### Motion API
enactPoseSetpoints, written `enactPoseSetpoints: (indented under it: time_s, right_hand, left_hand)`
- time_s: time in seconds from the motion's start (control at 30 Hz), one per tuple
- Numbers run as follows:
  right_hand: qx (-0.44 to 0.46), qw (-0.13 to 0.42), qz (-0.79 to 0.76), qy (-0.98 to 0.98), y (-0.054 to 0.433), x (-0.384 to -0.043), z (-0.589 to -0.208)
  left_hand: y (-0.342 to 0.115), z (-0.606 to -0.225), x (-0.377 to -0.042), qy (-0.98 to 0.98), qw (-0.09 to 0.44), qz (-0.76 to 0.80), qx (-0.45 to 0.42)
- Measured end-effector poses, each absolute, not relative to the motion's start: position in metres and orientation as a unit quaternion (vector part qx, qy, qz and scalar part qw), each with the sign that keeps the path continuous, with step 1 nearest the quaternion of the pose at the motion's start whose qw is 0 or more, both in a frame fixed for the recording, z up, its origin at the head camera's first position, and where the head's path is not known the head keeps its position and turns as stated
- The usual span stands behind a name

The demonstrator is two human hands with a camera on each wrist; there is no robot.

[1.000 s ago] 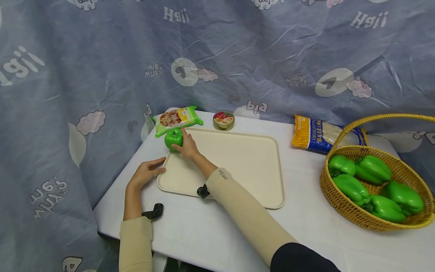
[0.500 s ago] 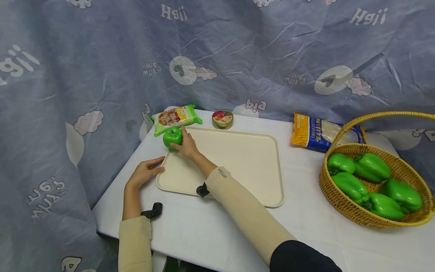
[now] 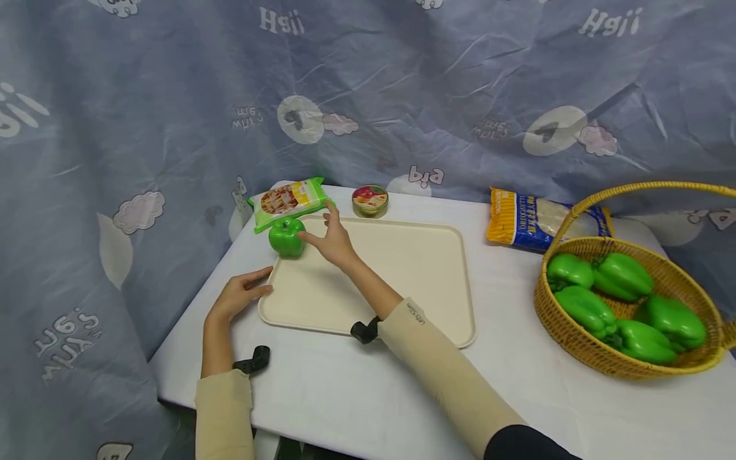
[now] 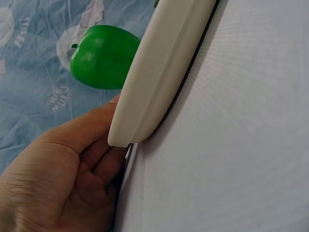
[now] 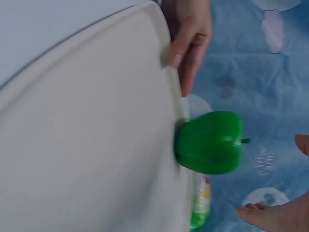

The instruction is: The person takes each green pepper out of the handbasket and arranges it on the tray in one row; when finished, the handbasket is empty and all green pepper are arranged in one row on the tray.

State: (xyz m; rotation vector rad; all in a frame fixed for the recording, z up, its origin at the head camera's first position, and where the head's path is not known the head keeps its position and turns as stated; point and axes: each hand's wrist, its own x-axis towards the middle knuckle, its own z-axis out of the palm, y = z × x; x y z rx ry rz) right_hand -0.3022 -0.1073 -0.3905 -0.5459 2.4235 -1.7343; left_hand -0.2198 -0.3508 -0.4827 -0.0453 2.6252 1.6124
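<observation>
A green bell pepper (image 3: 286,237) stands upright at the far left corner of the cream tray (image 3: 397,275). My right hand (image 3: 336,244) is just right of the pepper, thumb and fingers spread and holding nothing. The right wrist view shows a gap between its fingertips (image 5: 251,215) and the pepper (image 5: 210,142). My left hand (image 3: 236,297) is at the tray's left edge. Its thumb lies on the rim in the right wrist view, and its other fingers (image 4: 104,162) are bent beside the edge in the left wrist view.
A green snack packet (image 3: 287,203) and a small round tin (image 3: 370,200) lie behind the tray. Farther right is a blue-and-yellow pasta bag (image 3: 540,220). A wicker basket (image 3: 581,348) with a tall handle holds several green peppers (image 3: 621,276). A patterned curtain (image 3: 397,96) hangs behind the table.
My right hand has let go of the bell pepper and moved away to the right, its fingers spreading. The pepper stays at the tray's corner. The left hand stays at the tray edge.
</observation>
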Motion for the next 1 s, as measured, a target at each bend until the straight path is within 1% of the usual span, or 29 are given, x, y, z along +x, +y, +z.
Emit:
enactPoseSetpoints:
  time_s: [0.1,0.23,0.47,0.57,0.63,0.83,0.93,1.0]
  right_hand:
    - [-0.197,0.039,-0.579,0.79,-0.083,-0.292,-0.375]
    - [-0.249,0.025,-0.573,0.781,-0.041,-0.28,-0.358]
    - [-0.383,0.063,-0.46,0.798,0.061,-0.253,-0.328]
    - [-0.406,0.053,-0.415,0.813,0.107,-0.243,-0.324]
    - [-0.399,0.032,-0.398,0.825,0.137,-0.235,-0.32]
    - [-0.31,-0.084,-0.376,0.869,0.225,-0.22,-0.319]
    - [-0.269,-0.114,-0.346,0.891,0.268,-0.216,-0.321]
    - [-0.243,-0.119,-0.325,0.906,0.295,-0.215,-0.322]
  left_hand:
    - [-0.353,-0.484,-0.219,0.854,0.034,0.519,-0.025]
    - [-0.354,-0.486,-0.218,0.855,0.037,0.516,-0.028]
    - [-0.345,-0.487,-0.219,0.857,0.04,0.514,-0.021]
    - [-0.346,-0.493,-0.22,0.861,0.038,0.506,-0.026]
    - [-0.347,-0.494,-0.218,0.863,0.039,0.502,-0.03]
    - [-0.348,-0.494,-0.216,0.87,0.04,0.49,-0.031]
    - [-0.347,-0.494,-0.218,0.873,0.041,0.485,-0.027]
    - [-0.346,-0.493,-0.22,0.874,0.041,0.483,-0.027]
